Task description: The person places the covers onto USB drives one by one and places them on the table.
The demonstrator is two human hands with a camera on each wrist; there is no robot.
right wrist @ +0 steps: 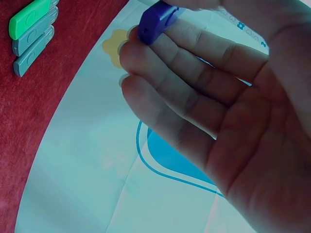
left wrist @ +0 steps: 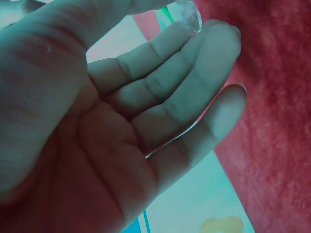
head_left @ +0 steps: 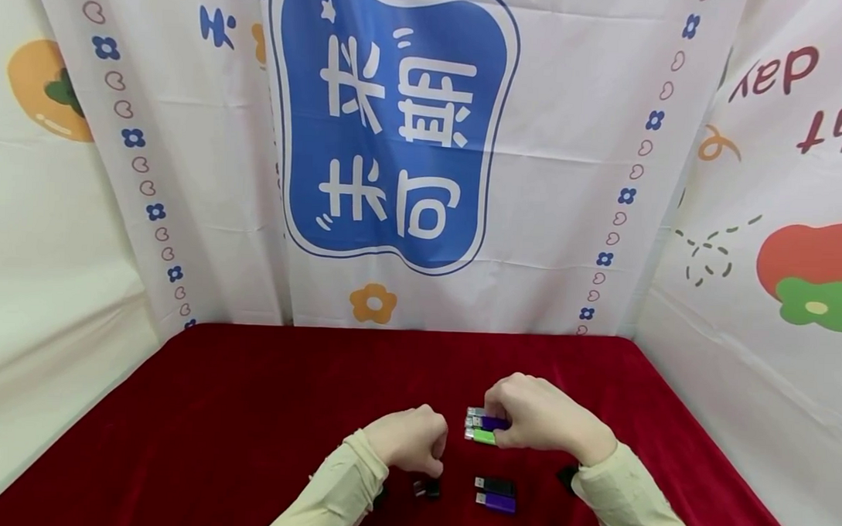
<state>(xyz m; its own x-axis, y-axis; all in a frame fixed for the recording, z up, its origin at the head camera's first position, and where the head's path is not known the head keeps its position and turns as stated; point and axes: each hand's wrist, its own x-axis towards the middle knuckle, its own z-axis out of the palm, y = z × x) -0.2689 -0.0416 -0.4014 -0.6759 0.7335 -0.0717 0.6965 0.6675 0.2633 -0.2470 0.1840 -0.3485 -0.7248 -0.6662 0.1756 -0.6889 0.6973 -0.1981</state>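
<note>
In the head view, my right hand pinches a purple USB stick by its end; the same purple stick shows between thumb and fingertips in the right wrist view. Close by lie a green USB stick and grey USB sticks, side by side on the red cloth. My left hand has its thumb and fingertips on a black USB stick with a clear cap. In the left wrist view, the clear cap pokes out at the fingertips; the rest is hidden by them.
Nearer me, another black USB stick and a second purple USB stick lie side by side. A black item is partly hidden by the right sleeve. Printed white curtains enclose the red-clothed table.
</note>
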